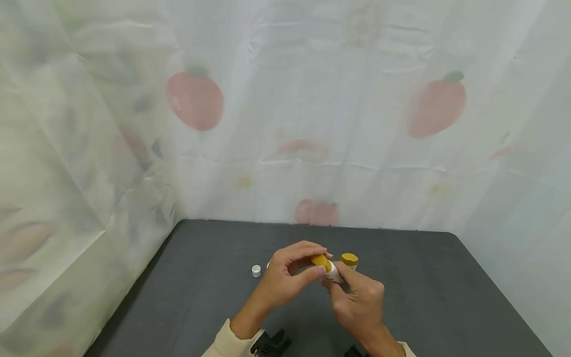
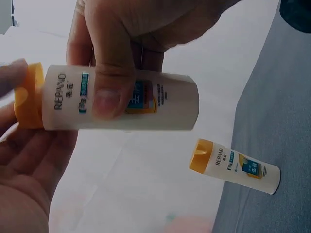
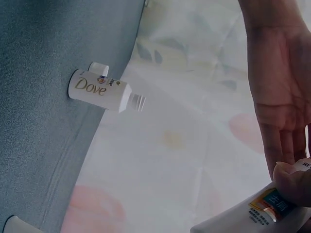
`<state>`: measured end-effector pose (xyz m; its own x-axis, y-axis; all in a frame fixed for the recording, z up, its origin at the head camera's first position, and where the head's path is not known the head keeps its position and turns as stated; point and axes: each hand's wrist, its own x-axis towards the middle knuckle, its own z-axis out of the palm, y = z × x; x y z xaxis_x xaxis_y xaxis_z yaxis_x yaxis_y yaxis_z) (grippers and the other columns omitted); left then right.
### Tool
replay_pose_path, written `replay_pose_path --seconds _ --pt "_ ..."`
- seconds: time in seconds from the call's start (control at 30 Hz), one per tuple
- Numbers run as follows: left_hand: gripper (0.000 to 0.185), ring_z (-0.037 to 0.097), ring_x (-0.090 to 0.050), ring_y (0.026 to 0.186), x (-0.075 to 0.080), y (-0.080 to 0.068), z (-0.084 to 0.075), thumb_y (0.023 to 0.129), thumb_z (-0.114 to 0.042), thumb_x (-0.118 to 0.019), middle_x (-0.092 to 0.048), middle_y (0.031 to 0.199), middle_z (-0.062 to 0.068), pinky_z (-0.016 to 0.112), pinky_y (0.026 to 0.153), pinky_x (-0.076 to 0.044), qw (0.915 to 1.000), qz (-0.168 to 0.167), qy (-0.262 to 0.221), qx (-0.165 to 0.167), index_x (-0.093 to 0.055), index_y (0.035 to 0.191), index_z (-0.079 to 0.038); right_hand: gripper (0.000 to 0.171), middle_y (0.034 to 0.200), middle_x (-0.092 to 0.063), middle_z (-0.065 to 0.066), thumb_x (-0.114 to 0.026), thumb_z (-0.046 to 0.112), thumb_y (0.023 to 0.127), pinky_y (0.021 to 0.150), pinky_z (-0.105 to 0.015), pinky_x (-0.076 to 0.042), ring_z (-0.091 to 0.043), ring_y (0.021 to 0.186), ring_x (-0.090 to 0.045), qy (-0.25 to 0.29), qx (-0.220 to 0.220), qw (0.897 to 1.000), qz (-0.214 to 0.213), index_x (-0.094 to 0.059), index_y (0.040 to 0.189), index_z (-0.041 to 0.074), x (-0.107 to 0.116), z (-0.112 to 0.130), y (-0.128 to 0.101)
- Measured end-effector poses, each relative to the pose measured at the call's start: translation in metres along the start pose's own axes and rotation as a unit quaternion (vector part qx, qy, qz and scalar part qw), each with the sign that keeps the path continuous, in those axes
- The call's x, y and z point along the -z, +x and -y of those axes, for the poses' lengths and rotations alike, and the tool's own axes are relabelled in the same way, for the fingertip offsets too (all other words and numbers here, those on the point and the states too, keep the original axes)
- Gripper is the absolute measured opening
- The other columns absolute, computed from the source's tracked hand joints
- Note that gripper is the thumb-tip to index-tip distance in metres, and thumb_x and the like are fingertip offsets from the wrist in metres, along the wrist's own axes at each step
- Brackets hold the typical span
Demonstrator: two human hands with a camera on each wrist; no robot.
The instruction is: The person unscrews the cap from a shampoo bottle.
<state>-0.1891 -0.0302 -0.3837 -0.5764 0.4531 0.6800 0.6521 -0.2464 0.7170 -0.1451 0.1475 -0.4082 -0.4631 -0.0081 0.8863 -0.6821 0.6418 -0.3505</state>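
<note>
The fingers (image 1: 312, 271) of the left hand (image 1: 285, 277) pinch the yellow cap (image 1: 321, 261), while the right hand (image 1: 359, 297) grasps the small white bottle (image 2: 121, 104) above the near table (image 1: 446, 297). It seems the cap is being turned; the next move needs a firm twist.

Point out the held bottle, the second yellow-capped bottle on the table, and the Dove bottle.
held bottle (image 2: 160, 102), left wrist view, white body beside the label
second yellow-capped bottle (image 2: 221, 162), left wrist view, white body
Dove bottle (image 3: 95, 88), right wrist view, on the lettering

Fruit-print curtain (image 1: 312, 99) behind dark table (image 1: 446, 297)
</note>
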Motion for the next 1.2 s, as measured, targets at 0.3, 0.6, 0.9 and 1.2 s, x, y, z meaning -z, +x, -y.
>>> replay_pose_path --seconds 0.3,0.6,0.9,1.2 --pt "0.022 0.028 -0.074 0.104 -0.011 0.007 -0.004 0.096 0.009 -0.067 -0.073 0.111 0.029 0.036 0.085 -0.065 0.998 -0.025 0.006 -0.058 -0.071 0.117 0.006 0.029 0.079 -0.08 -0.012 -0.087 -0.002 0.072 0.059 -0.018 -0.059 -0.017 0.059 -0.074 0.027 0.043 0.999 -0.013 -0.08 0.1 -0.001 -0.004 0.002 -0.003" --pt "0.028 0.03 -0.068 0.113 -0.006 -0.002 -0.004 0.1 0.008 -0.059 -0.065 0.123 0.025 0.036 0.097 -0.062 0.9984 0.012 0.025 -0.05 -0.068 0.126 0.008 0.037 0.079 -0.081 -0.009 -0.094 -0.004 0.062 0.061 -0.015 -0.059 -0.014 0.063 -0.076 0.018 -0.003 1.0 -0.009 -0.081 0.096 0.003 0.0 0.004 -0.001" --pt "0.028 0.023 -0.07 0.101 -0.009 -0.001 -0.003 0.095 0.005 -0.071 -0.066 0.115 0.019 0.035 0.09 -0.064 0.9946 -0.025 0.075 -0.066 -0.072 0.122 0.0 0.04 0.081 -0.081 -0.007 -0.094 -0.002 0.062 0.062 -0.016 -0.059 -0.013 0.064 -0.077 -0.018 -0.002 1.0 -0.002 -0.082 0.1 0.003 0.004 0.006 0.0" --pt "0.018 0.027 -0.074 0.095 -0.021 0.011 -0.005 0.091 0.01 -0.072 -0.074 0.103 0.025 0.035 0.076 -0.065 0.9906 -0.045 0.056 -0.117 -0.074 0.108 0.005 0.032 0.077 -0.08 -0.013 -0.088 -0.003 0.069 0.057 -0.018 -0.058 -0.015 0.056 -0.073 0.024 0.027 0.999 -0.015 -0.081 0.101 -0.002 0.002 0.008 -0.004"
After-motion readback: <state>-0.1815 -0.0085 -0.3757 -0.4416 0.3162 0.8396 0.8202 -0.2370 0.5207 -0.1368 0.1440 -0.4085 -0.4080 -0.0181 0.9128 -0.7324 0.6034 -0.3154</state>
